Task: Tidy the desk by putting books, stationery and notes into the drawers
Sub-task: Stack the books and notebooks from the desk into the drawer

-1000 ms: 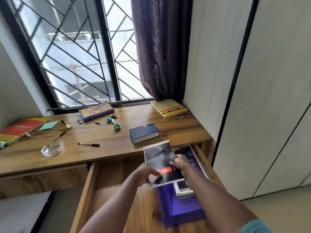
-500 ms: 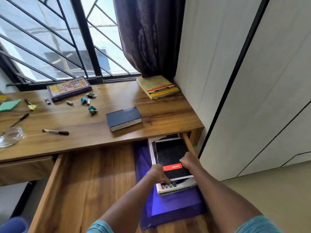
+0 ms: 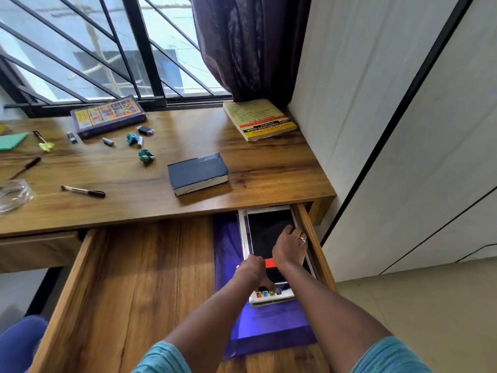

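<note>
Below the desk (image 3: 269, 184), at the open drawer's (image 3: 134, 278) right end, a black book (image 3: 266, 230) is stacked on a purple pad (image 3: 269, 327). Its cover is pressed by the flat right hand (image 3: 290, 249); its near edge is touched by the left hand (image 3: 252, 269), grip not discernible.

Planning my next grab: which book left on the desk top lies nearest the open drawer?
The thick dark blue book, near the desk's front edge; the yellow paperback and purple colourful-covered book lie back by the window.
</note>
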Demonstrator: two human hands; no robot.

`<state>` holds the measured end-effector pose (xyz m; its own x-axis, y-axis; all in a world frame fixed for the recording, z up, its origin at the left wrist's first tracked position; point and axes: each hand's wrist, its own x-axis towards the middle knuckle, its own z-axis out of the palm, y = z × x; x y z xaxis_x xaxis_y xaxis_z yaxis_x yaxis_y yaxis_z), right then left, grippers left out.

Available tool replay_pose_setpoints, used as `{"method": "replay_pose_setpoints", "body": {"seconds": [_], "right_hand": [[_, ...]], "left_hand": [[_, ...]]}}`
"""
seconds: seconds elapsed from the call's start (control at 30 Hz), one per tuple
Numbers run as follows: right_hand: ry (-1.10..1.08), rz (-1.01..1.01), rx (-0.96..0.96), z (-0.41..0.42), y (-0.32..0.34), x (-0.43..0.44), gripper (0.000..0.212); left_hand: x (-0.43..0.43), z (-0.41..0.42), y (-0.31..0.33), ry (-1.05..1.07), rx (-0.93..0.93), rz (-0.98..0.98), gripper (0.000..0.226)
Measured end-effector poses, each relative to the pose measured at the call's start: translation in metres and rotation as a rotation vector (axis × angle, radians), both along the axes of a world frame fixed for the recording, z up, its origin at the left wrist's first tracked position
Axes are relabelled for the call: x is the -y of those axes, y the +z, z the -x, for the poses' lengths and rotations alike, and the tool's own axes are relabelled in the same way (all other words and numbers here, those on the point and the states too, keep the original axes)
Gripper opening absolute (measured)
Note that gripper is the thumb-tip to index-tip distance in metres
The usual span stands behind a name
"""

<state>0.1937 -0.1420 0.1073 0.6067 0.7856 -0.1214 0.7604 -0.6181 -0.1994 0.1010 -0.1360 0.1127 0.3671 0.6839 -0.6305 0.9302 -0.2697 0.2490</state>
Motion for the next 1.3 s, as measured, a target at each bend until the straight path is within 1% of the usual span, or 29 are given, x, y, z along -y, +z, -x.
{"method": "replay_pose_setpoints", "body": {"seconds": [0.07,0.1,0.13,0.27,0.33,0.4,0.47,0.53,0.6,0.67,0.73,0.8,0.87,0.93,1.03,1.07,1.13,1.17,1.23,1.27,1.3], "right_hand": [[0.054,-0.073,-0.011,0.002,0.008,-0.009,0.047],[0.073,-0.126,-0.027,0.002,0.014,-0.014,0.043],[0.098,-0.183,-0.033,0.004,0.019,-0.02,0.039],[0.196,-0.32,-0.046,0.014,0.038,-0.056,0.033],[0.238,-0.332,-0.099,0.023,0.044,-0.078,0.033],[0.278,-0.342,-0.162,0.033,0.049,-0.102,0.032],[0.289,-0.353,-0.21,0.042,0.055,-0.125,0.034],[0.264,-0.334,-0.301,0.05,0.062,-0.148,0.043],[0.214,-0.296,-0.438,0.055,0.069,-0.17,0.053],[0.201,-0.239,-0.554,0.061,0.074,-0.188,0.061],[0.19,-0.178,-0.628,0.065,0.077,-0.199,0.063],[0.155,-0.168,-0.664,0.067,0.078,-0.203,0.058],[0.112,-0.184,-0.706,0.065,0.077,-0.204,0.053],[0.055,-0.225,-0.805,0.062,0.075,-0.203,0.053],[0.008,-0.3,-0.946,0.056,0.071,-0.196,0.054],[0.001,-0.325,-0.985,0.055,0.071,-0.192,0.048],[-0.018,-0.386,-1.081,0.054,0.068,-0.181,0.025],[-0.034,-0.409,-1.128,0.055,0.067,-0.176,0.023],[-0.056,-0.435,-1.184,0.055,0.065,-0.162,0.03],[-0.066,-0.441,-1.198,0.055,0.063,-0.156,0.03],[-0.075,-0.437,-1.222,0.055,0.061,-0.15,0.029]], "left_hand": [[-0.01,0.004,0.012,0.033,-0.009,-0.003,0.051],[-0.018,0.007,0.019,0.082,0.017,-0.062,0.054],[-0.028,0.012,0.026,0.156,0.061,-0.149,0.054],[-0.069,0.043,0.056,0.486,0.343,-0.491,0.035],[-0.092,0.061,0.067,0.575,0.428,-0.623,0.039],[-0.117,0.082,0.075,0.705,0.454,-0.669,0.047],[-0.14,0.098,0.081,0.867,0.484,-0.63,0.053],[-0.159,0.111,0.086,0.98,0.503,-0.544,0.058],[-0.176,0.119,0.084,1.065,0.533,-0.431,0.062],[-0.189,0.122,0.078,1.132,0.619,-0.293,0.061],[-0.192,0.12,0.072,1.15,0.69,-0.189,0.057],[-0.189,0.115,0.07,1.169,0.728,-0.151,0.055],[-0.184,0.11,0.071,1.188,0.741,-0.165,0.054],[-0.183,0.111,0.069,1.222,0.766,-0.165,0.055],[-0.182,0.116,0.059,1.291,0.867,-0.116,0.055],[-0.18,0.119,0.055,1.31,0.882,-0.124,0.058],[-0.172,0.124,0.049,1.337,0.895,-0.14,0.062],[-0.166,0.128,0.048,1.334,0.901,-0.143,0.061],[-0.148,0.135,0.057,1.33,0.903,-0.116,0.061],[-0.139,0.138,0.061,1.346,0.947,-0.063,0.055],[-0.13,0.142,0.068,1.348,1.001,0.006,0.042]]}}
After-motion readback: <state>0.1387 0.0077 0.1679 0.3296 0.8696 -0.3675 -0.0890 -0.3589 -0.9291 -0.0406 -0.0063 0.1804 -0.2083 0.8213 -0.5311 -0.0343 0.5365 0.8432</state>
